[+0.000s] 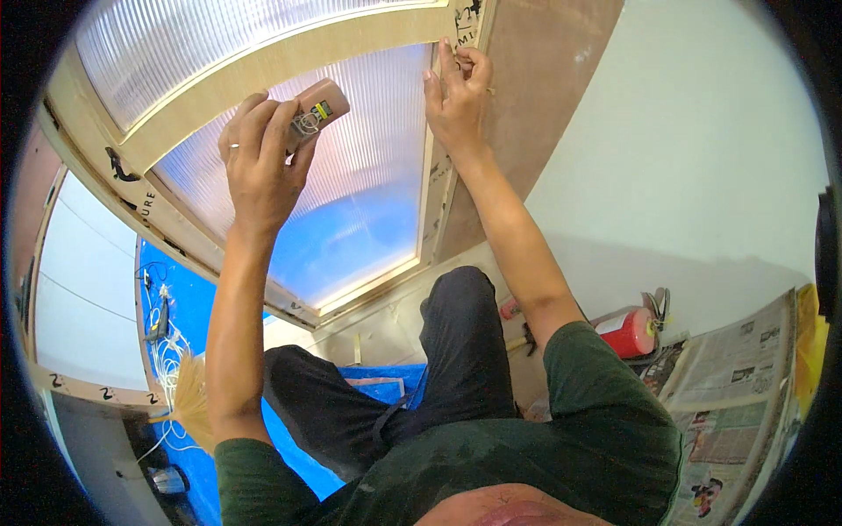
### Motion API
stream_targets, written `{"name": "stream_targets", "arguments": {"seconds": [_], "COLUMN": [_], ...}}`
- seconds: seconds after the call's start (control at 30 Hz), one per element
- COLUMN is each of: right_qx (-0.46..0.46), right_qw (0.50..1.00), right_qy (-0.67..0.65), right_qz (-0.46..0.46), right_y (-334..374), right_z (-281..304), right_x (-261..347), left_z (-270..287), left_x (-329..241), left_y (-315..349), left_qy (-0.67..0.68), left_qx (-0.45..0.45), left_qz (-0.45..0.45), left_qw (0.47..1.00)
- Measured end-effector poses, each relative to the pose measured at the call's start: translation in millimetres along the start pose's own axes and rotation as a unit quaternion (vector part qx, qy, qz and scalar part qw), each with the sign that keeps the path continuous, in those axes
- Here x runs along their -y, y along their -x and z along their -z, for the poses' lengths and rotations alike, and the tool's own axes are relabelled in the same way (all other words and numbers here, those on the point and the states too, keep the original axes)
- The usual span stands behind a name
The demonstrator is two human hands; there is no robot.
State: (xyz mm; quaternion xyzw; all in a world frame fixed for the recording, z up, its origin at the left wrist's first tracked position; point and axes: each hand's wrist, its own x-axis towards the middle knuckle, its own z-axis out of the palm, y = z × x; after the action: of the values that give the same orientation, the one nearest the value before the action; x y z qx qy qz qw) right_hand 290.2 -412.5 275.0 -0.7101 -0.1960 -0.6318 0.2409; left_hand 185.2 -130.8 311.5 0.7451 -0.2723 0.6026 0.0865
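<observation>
In my left hand (pixel 263 145) is a small brown, round-edged block or container (pixel 326 98) with a yellow and black label; which of the two I cannot tell. My fingers close round its lower end, in front of a ribbed, see-through panel (pixel 368 158). That panel sits in a pale wooden door frame (pixel 210 88) with cross rails. My right hand (pixel 458 96) is raised at the frame's right upright, the index fingertip at the wood. Its fingers are apart, some bent, and nothing shows in them.
To the right, a red fire extinguisher (pixel 628 331) lies by the white wall (pixel 693 167). Newspaper sheets (pixel 728 421) cover a surface nearby. At left, white cables (pixel 167 342) and a straw brush (pixel 191 403) lie on blue sheeting (pixel 195 302).
</observation>
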Motion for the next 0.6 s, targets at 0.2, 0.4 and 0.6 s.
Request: {"name": "stream_targets", "arguments": {"seconds": [0.2, 0.4, 0.6], "right_qx": [0.015, 0.034, 0.08], "right_qw": [0.999, 0.999, 0.99], "right_qy": [-0.026, 0.019, -0.114], "right_qz": [-0.03, -0.025, 0.031], "right_y": [4, 4, -5], "right_z": [0, 15, 40], "right_x": [-3, 3, 51], "left_z": [-14, -26, -42], "left_x": [-7, -10, -13], "left_y": [-13, -22, -30], "left_qy": [0.022, 0.018, -0.02], "left_qx": [0.001, -0.004, -0.029], "left_qz": [-0.01, -0.027, -0.037], "left_qw": [1.0, 0.999, 0.999]}}
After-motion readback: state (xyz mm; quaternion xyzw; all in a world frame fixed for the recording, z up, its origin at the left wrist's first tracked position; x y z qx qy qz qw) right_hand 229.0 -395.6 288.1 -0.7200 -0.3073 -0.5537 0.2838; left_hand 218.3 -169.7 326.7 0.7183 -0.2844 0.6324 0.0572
